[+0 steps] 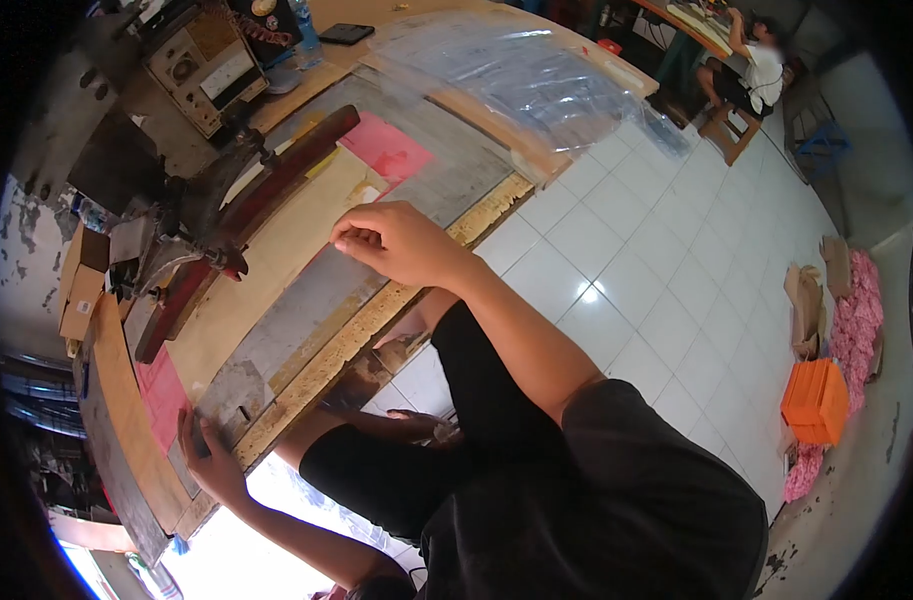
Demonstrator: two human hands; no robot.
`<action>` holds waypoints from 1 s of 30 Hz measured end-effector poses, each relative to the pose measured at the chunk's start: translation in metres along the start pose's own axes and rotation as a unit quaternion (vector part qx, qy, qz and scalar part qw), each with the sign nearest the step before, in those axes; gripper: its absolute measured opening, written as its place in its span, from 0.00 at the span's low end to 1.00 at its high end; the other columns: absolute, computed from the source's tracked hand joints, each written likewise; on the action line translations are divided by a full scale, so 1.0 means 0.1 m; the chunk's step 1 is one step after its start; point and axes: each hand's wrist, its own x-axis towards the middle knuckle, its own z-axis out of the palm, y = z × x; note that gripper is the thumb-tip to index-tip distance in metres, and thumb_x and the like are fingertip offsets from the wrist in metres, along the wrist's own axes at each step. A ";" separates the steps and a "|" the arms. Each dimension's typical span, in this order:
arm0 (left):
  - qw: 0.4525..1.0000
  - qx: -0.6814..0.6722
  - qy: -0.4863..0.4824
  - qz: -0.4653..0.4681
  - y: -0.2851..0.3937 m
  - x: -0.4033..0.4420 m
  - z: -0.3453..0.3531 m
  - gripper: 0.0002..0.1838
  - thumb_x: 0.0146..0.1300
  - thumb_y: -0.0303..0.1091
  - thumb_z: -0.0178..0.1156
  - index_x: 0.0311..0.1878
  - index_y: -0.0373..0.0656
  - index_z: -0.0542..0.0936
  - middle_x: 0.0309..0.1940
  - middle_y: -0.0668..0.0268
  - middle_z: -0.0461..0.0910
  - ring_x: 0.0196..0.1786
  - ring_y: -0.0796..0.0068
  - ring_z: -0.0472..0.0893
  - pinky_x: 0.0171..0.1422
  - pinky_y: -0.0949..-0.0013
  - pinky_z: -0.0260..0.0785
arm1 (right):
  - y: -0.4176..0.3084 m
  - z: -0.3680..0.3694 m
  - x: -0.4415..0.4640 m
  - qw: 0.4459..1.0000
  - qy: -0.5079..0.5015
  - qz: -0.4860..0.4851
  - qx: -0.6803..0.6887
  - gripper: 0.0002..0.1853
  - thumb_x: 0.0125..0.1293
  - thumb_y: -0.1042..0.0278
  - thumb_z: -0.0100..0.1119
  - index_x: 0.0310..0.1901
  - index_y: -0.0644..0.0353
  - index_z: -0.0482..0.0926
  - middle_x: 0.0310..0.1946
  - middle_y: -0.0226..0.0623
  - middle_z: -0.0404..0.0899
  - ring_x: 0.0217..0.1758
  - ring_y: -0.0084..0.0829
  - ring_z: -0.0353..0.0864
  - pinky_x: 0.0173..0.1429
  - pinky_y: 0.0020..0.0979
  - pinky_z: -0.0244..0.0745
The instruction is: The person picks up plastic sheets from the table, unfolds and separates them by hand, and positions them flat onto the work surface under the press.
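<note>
A long dark red bar on a metal mechanism lies over a beige sheet on the worn grey work surface. Pink pieces show at both ends of the sheet, one pink piece at the far end. My right hand is above the near edge of the sheet, its fingers curled together; whether they hold something small I cannot make out. My left hand rests at the near left corner of the surface, fingers apart, beside a small dark object.
Clear plastic sheets lie on the far right of the table, with a phone and bottle behind. A seated person works at another table. An orange crate stands at the right wall. A cardboard box is at the left.
</note>
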 end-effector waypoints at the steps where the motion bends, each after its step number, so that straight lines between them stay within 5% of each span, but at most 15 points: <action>1: 1.000 0.009 -0.005 0.004 0.00 0.01 -0.02 0.24 0.81 0.45 0.59 0.70 0.38 0.82 0.72 0.55 0.81 0.73 0.56 0.79 0.78 0.57 0.69 | -0.07 -0.01 -0.02 0.999 0.016 -0.011 -0.040 0.07 0.74 0.69 0.69 0.49 0.60 0.88 0.43 0.39 0.90 0.43 0.34 0.89 0.51 0.36 0.82; 2: 1.000 0.011 -0.007 0.006 0.02 0.02 -0.03 0.24 0.81 0.45 0.59 0.70 0.38 0.82 0.72 0.55 0.81 0.73 0.56 0.79 0.78 0.57 0.69 | -0.14 -0.05 -0.11 0.999 0.018 -0.009 -0.039 0.07 0.74 0.69 0.69 0.49 0.60 0.88 0.43 0.39 0.90 0.43 0.34 0.89 0.51 0.36 0.82; 4: 0.999 0.045 -0.005 0.026 0.05 0.01 -0.06 0.25 0.82 0.46 0.58 0.71 0.38 0.82 0.72 0.55 0.81 0.73 0.56 0.79 0.78 0.57 0.69 | -0.28 -0.27 -0.47 0.967 0.130 -0.160 -0.146 0.09 0.68 0.68 0.74 0.48 0.57 0.88 0.49 0.37 0.88 0.52 0.39 0.86 0.59 0.42 0.78; 8: 0.999 0.028 -0.011 0.012 0.07 0.00 -0.05 0.23 0.81 0.44 0.60 0.68 0.38 0.84 0.73 0.56 0.80 0.76 0.54 0.77 0.80 0.53 0.67 | -0.20 -1.17 -1.42 0.921 0.234 -0.083 -0.299 0.12 0.71 0.71 0.69 0.54 0.59 0.87 0.53 0.40 0.87 0.59 0.43 0.84 0.67 0.43 0.74; 12: 0.999 0.040 -0.011 0.025 0.05 0.04 -0.04 0.25 0.81 0.45 0.59 0.69 0.37 0.83 0.74 0.54 0.79 0.76 0.53 0.76 0.81 0.53 0.66 | 0.04 -1.95 -2.18 0.861 0.297 0.060 -0.408 0.20 0.85 0.57 0.49 0.66 0.59 0.81 0.69 0.46 0.81 0.74 0.45 0.77 0.80 0.44 0.65; 20: 0.997 0.057 -0.020 0.050 -0.11 0.09 -0.05 0.25 0.82 0.46 0.58 0.71 0.38 0.82 0.74 0.55 0.79 0.77 0.53 0.76 0.81 0.52 0.66 | 1.36 -1.95 -3.30 0.752 0.319 0.187 -0.546 0.28 0.83 0.57 0.50 0.79 0.58 0.71 0.84 0.46 0.64 0.89 0.50 0.54 0.89 0.57 0.44; 21: 0.998 0.039 -0.022 0.043 -0.10 0.08 -0.06 0.25 0.82 0.45 0.59 0.71 0.38 0.82 0.74 0.55 0.79 0.77 0.53 0.76 0.82 0.52 0.66 | 1.78 -1.67 -3.90 0.733 0.295 0.265 -0.552 0.30 0.82 0.56 0.51 0.80 0.58 0.69 0.84 0.48 0.62 0.90 0.53 0.53 0.89 0.58 0.43; 22: 0.999 0.018 -0.026 0.039 -0.11 0.09 -0.07 0.25 0.82 0.45 0.59 0.71 0.38 0.81 0.73 0.55 0.79 0.77 0.54 0.76 0.82 0.52 0.66 | 2.41 -1.32 -5.07 0.680 0.058 0.457 -0.571 0.31 0.81 0.58 0.53 0.81 0.59 0.67 0.85 0.48 0.60 0.91 0.51 0.50 0.90 0.54 0.44; 24: 0.998 0.038 -0.021 0.036 -0.07 0.08 -0.07 0.25 0.82 0.45 0.59 0.71 0.38 0.82 0.73 0.55 0.80 0.77 0.54 0.76 0.82 0.52 0.66 | 2.46 -0.72 -6.20 0.600 -0.267 0.645 -0.390 0.29 0.81 0.56 0.53 0.77 0.60 0.70 0.81 0.48 0.64 0.86 0.51 0.56 0.86 0.55 0.49; 30: 0.998 0.055 -0.015 0.040 -0.04 0.09 -0.07 0.24 0.81 0.44 0.60 0.70 0.37 0.82 0.73 0.55 0.80 0.76 0.54 0.76 0.82 0.53 0.65 | 1.40 -0.31 -7.31 0.449 -0.396 0.788 -0.145 0.23 0.81 0.51 0.51 0.65 0.61 0.79 0.69 0.49 0.77 0.73 0.52 0.72 0.73 0.56 0.66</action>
